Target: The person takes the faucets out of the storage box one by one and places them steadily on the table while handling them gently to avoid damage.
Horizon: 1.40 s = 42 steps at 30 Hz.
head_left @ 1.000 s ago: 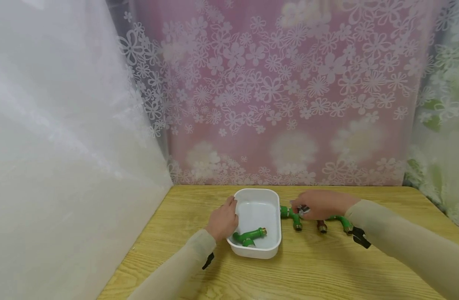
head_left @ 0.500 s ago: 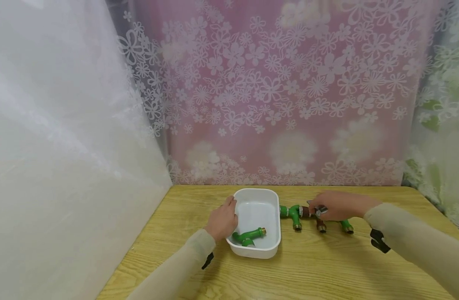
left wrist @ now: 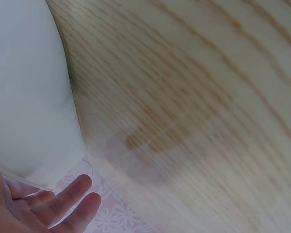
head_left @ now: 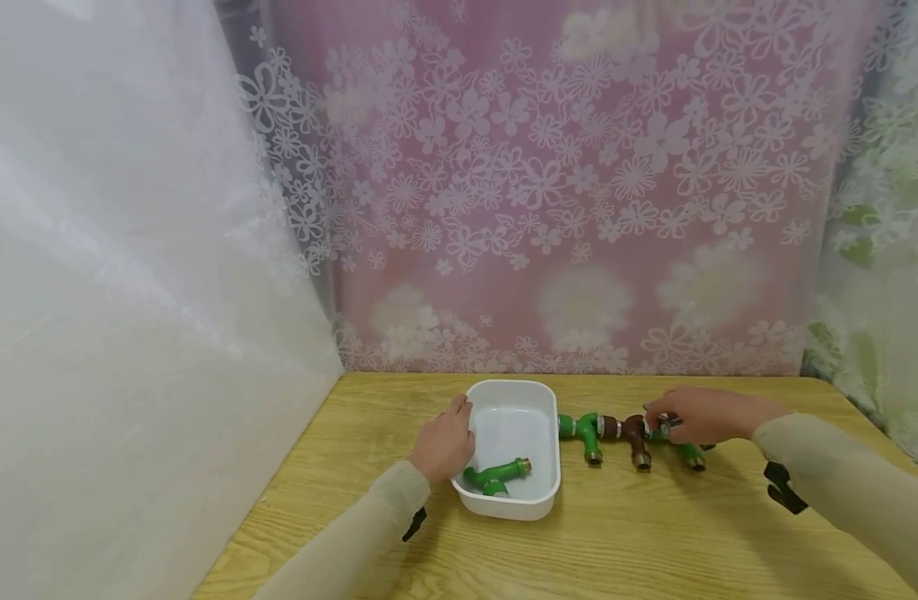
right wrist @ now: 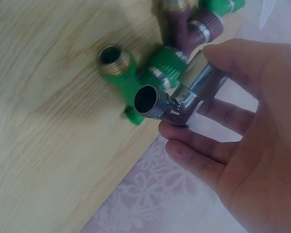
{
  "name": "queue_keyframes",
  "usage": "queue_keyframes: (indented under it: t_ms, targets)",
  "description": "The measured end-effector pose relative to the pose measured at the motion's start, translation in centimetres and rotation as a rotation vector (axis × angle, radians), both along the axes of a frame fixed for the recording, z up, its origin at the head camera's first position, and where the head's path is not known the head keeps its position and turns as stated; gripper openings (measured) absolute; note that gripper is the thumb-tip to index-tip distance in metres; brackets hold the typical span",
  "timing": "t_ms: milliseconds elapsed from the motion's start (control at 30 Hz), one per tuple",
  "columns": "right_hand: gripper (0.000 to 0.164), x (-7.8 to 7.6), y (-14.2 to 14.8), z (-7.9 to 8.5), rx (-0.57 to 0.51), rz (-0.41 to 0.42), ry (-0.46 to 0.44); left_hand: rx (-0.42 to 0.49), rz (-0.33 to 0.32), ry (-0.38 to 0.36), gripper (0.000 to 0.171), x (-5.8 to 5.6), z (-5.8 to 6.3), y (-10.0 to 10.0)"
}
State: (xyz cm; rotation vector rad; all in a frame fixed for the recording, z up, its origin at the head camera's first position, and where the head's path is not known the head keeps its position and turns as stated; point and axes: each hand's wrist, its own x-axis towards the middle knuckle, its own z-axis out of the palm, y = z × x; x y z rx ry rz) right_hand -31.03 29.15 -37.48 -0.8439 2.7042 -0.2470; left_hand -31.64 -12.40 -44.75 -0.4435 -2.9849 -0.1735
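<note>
The right arm reaches forward, its grip (head_left: 710,415) turned leftward, thumb and fingers pinching a chrome fitting (right wrist: 186,99). A green tap (right wrist: 128,80) lies on the tabletop (head_left: 616,533) near that grip, a brown tap (head_left: 639,446) to its left. The left grip (head_left: 442,442) clasps the white tub (head_left: 511,429) at its left rim; the tub extends rightward.

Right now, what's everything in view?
Table: one, yellowish, below
Tub: one, white, on table
Inner tap: one, green, in tub
Outer taps: two, green, right of tub
Middle tap: one, brown, between outer taps
Fitting: one, silver, in right fingers
Curtain: one, pink, behind table
Sheet: one, white, left
Side curtain: one, pale, right
Sleeves: two, cream, on arms
Wrist pieces: two, black, at cuffs
Left fingers: one set, on tub's rim
Right fingers: one set, gripping fitting
</note>
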Motion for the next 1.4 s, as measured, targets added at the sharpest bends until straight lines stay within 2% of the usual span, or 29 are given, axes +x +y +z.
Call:
queue_keyframes:
  t_ms: [200, 567, 800, 1033, 1400]
  targets:
    - [0.015, -0.2, 1.6, -0.5, -0.008, -0.014, 0.006, -0.006, -0.009, 0.029, 0.052, -0.3, -0.2, 0.0]
    - [0.014, -0.4, 4.2, -1.5, -0.013, -0.03, 0.005, -0.007, -0.008, 0.032, 0.051, -0.3, -0.2, -0.1]
    - [0.017, -0.7, 5.4, -2.0, -0.014, -0.078, -0.029, -0.003, -0.012, 0.034, 0.051, -0.2, -0.2, 0.0]
    - [0.02, -1.0, 6.5, -2.5, -0.01, -0.089, -0.025, -0.002, -0.01, 0.032, 0.051, -0.1, -0.2, 0.0]
    - [0.013, -1.0, 7.6, -3.0, -0.006, -0.099, -0.047, -0.007, -0.02, 0.047, 0.051, 0.0, -0.2, -0.1]
